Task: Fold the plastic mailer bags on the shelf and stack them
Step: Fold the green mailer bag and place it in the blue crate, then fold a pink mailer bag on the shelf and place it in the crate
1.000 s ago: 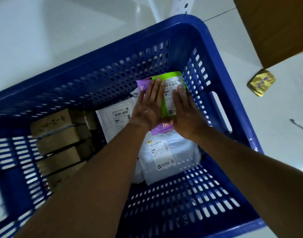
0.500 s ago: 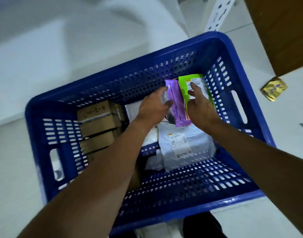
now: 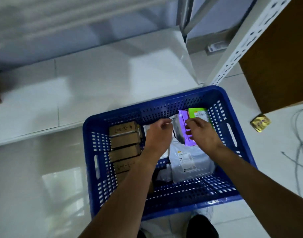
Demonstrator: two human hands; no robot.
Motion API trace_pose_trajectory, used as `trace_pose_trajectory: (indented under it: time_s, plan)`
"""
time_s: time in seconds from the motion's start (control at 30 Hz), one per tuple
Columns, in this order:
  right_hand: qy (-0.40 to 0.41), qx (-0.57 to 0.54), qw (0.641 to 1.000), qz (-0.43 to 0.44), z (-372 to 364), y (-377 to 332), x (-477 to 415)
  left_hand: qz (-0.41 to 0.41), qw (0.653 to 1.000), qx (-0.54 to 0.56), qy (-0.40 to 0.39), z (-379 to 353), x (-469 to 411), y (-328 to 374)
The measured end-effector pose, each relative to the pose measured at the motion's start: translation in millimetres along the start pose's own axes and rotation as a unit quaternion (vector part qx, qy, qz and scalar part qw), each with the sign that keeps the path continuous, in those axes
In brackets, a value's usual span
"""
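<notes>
A row of brown cardboard boxes (image 3: 124,145) was seen along the left side of the blue basket (image 3: 166,200), which stood on the white tiled floor (image 3: 35,169). The left hand (image 3: 157,134) was held above the basket's middle with fingers loosely curled, gripping nothing. Further right, a purple mailer (image 3: 184,127) and a green mailer (image 3: 199,114) were stood on edge against the far right corner, the right hand (image 3: 203,133) was pinched on the purple one, and a white mailer (image 3: 190,162) lay flat below.
</notes>
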State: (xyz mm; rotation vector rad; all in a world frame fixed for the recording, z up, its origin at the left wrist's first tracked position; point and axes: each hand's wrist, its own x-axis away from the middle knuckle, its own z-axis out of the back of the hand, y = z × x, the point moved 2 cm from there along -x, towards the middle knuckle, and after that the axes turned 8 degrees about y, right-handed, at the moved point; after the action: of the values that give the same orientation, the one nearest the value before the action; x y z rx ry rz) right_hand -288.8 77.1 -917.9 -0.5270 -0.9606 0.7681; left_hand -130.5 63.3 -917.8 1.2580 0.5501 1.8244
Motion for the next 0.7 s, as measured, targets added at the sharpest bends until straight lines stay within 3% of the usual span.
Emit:
trace_pose_trajectory:
  time_s: [0.2, 0.6, 0.7]
  plan:
    - [0.000, -0.056, 0.998, -0.008, 36, -79, 56, -0.033, 0.999, 0.041, 0.008, 57, 48, 61]
    - [-0.004, -0.095, 0.992, 0.081, 79, -233, 157, -0.082, 0.992, 0.094, 0.003, 175, 138, 197]
    - [-0.022, -0.056, 0.992, 0.111, 90, -272, 180, -0.099, 0.990, 0.095, 0.022, 203, 159, 235]
